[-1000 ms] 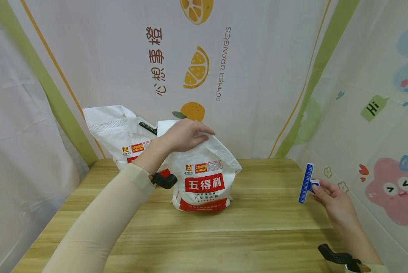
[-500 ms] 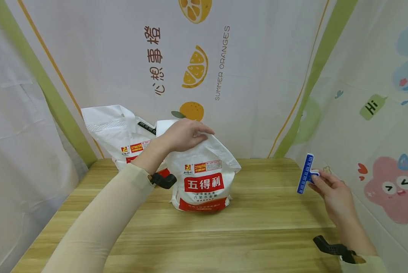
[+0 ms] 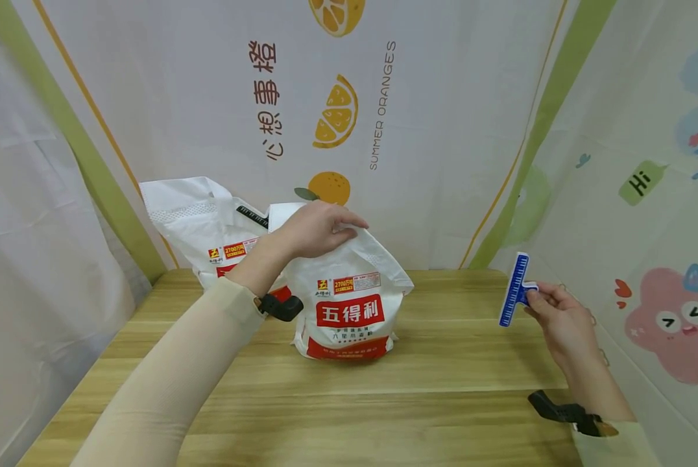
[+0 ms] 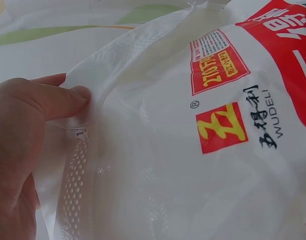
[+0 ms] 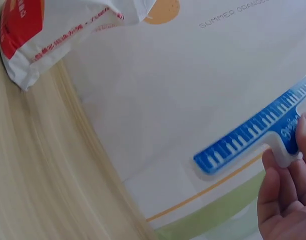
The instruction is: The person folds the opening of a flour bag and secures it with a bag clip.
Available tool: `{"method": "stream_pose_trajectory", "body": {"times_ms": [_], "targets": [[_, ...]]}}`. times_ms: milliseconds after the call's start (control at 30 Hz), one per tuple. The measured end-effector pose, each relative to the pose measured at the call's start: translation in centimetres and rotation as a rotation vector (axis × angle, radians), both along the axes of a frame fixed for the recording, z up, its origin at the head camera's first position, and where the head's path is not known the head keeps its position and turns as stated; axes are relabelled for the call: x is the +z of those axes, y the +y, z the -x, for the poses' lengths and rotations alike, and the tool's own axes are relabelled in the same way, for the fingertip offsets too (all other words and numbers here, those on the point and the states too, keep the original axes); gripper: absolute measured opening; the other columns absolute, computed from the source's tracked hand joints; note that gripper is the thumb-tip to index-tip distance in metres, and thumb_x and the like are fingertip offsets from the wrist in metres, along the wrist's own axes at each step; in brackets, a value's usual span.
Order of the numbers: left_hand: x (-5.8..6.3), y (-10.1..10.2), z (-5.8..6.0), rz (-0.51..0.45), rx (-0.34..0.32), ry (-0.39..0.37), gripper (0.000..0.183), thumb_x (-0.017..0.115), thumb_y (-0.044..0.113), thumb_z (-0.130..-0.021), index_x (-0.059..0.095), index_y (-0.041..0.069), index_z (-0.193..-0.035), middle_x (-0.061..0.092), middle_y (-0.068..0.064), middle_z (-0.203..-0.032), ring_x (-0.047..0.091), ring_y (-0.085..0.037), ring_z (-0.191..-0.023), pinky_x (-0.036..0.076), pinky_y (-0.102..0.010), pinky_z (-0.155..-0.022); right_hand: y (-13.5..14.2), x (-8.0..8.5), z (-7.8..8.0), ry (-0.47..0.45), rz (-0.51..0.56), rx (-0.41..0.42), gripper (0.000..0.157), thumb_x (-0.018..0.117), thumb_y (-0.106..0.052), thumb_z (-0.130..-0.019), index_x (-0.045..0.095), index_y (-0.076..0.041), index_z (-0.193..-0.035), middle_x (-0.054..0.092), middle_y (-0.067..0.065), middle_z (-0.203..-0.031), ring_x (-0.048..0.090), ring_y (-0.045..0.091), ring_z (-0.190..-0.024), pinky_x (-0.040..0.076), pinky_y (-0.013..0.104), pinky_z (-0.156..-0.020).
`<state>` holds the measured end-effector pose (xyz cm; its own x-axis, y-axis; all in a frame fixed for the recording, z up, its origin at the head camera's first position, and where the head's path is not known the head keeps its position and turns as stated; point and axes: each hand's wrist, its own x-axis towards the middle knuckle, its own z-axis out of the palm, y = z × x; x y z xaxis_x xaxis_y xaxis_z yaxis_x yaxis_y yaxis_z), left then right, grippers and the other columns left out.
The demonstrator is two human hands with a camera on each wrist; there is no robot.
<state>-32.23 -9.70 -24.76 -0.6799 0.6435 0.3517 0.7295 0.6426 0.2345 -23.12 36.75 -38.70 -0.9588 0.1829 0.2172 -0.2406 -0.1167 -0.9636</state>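
Note:
A white and red flour bag [image 3: 349,311] stands upright on the table. My left hand [image 3: 320,228] pinches its folded top edge, and the left wrist view shows the thumb [image 4: 75,100] pressed on the white plastic with fingers behind it. Off to the right, my right hand [image 3: 565,321] holds a blue clip [image 3: 514,290] with a piano-key pattern in the air by its short handle, between thumb and fingers. In the right wrist view the clip's long bar [image 5: 243,140] points away from the hand, apart from the bag.
Behind my left forearm, a second flour bag [image 3: 200,227] leans left, with a black piano-key clip [image 3: 252,216] at its top. The wooden table [image 3: 349,415] reaches back to a printed curtain [image 3: 442,130]. Another patterned curtain [image 3: 647,240] hangs close on the right.
My right hand has moved up and to the left with the blue clip, slightly nearer the bag. The left hand keeps its hold on the bag's top.

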Motion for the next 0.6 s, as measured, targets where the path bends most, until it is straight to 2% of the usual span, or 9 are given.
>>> {"method": "stream_pose_trajectory", "body": {"times_ms": [267, 400, 600], "targets": [[0.0, 0.0, -0.1, -0.003, -0.001, -0.003, 0.03, 0.071, 0.015, -0.106, 0.08, 0.017, -0.135, 0.08, -0.004, -0.135, 0.074, -0.027, -0.125, 0.058, -0.047, -0.11, -0.6, 0.3, 0.7, -0.015, 0.103, -0.072, 0.018, 0.065, -0.008, -0.108, 0.078, -0.017, -0.101, 0.072, -0.009, -0.096, 0.067, 0.003, -0.09, 0.059, 0.014, -0.082], [-0.1, 0.0, 0.0, 0.0, -0.004, -0.001, 0.03, 0.071, 0.015, -0.106, 0.08, 0.017, -0.135, 0.08, -0.004, -0.135, 0.074, -0.027, -0.125, 0.058, -0.047, -0.111, -0.5, 0.1, 1.2, -0.021, 0.138, -0.032, 0.027, 0.059, -0.001, -0.11, 0.078, -0.018, -0.1, 0.069, -0.009, -0.097, 0.065, 0.004, -0.09, 0.058, 0.015, -0.08], [-0.2, 0.0, 0.1, -0.004, -0.004, 0.004, 0.03, 0.071, 0.015, -0.106, 0.08, 0.016, -0.135, 0.08, -0.005, -0.134, 0.075, -0.027, -0.124, 0.058, -0.047, -0.11, -0.6, -0.1, 2.5, -0.051, 0.136, 0.077, 0.036, 0.049, 0.001, -0.113, 0.076, -0.019, -0.1, 0.065, -0.008, -0.098, 0.063, 0.005, -0.091, 0.056, 0.018, -0.082]]}}
